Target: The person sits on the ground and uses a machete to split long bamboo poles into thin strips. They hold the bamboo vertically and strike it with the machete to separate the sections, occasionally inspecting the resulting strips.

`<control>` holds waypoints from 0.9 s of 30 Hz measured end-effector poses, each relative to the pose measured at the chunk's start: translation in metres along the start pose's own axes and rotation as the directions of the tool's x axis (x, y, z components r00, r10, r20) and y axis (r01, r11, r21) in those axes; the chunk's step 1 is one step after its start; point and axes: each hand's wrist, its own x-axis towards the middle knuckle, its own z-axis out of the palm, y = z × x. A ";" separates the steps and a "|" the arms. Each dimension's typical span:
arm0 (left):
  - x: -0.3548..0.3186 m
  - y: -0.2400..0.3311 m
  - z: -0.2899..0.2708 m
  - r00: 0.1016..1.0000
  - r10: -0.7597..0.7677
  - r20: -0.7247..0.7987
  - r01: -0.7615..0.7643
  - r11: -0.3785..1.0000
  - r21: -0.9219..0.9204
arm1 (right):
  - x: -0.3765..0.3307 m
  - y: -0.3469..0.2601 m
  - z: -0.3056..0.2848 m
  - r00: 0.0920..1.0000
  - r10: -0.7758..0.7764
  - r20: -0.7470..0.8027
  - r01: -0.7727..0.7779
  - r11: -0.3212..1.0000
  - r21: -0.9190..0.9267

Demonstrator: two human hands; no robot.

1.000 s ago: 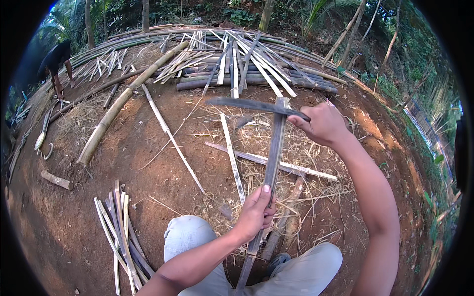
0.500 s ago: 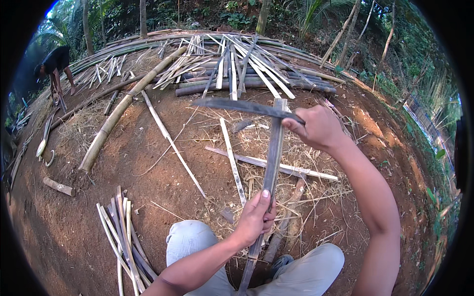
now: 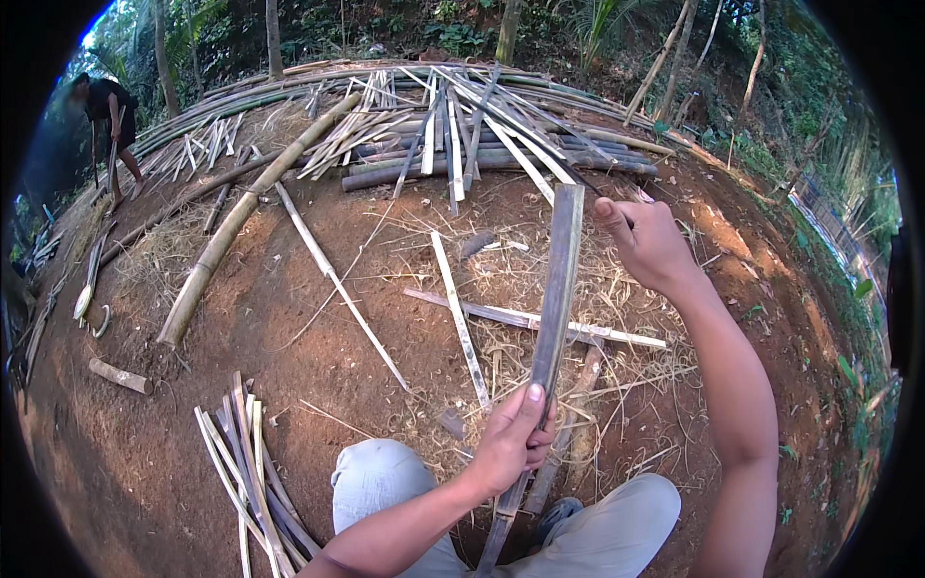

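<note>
Left hand (image 3: 515, 438) clamps long grey split bamboo slat (image 3: 557, 289) low, steadying it upright between knees; right hand (image 3: 644, 241), fist closed around a hidden handle, hovers beside its top end.

Both forearms are bare, no sleeves showing, and both hands (image 3: 515, 438) ungloved. Light grey trousers (image 3: 385, 482) cover the knees; a dark shoe (image 3: 557, 515) shows between them.

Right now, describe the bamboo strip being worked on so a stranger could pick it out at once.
Start at the big heap of bamboo poles across the far side of the dirt yard, then come toward the person's knees. The bamboo slat stands nearly upright there, gripped low by the left hand, with the right hand beside its top. Unlike the pale strips lying flat around it, it is dark and raised off the ground.
</note>
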 end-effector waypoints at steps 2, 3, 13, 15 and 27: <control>0.008 0.001 -0.012 1.000 -0.009 -0.025 0.008 0.999 -0.032 | -0.007 0.003 0.004 0.995 0.092 -0.035 -0.091 0.995 0.042; 0.012 0.002 -0.014 0.999 -0.008 -0.033 0.006 0.999 -0.046 | -0.008 0.005 0.002 0.989 0.135 -0.059 -0.132 0.989 0.060; 0.020 0.009 -0.016 0.998 -0.052 -0.032 0.047 0.986 -0.159 | -0.089 -0.041 0.048 0.909 -0.414 -0.050 0.413 0.910 -0.037; 0.022 0.004 -0.023 0.997 -0.031 -0.064 0.028 0.998 -0.055 | -0.099 -0.054 0.054 0.866 -0.498 -0.036 0.495 0.866 -0.075; 0.021 -0.004 -0.022 0.989 -0.031 -0.144 0.034 0.999 0.013 | -0.119 -0.075 0.073 0.898 -0.435 -0.061 0.431 0.900 -0.069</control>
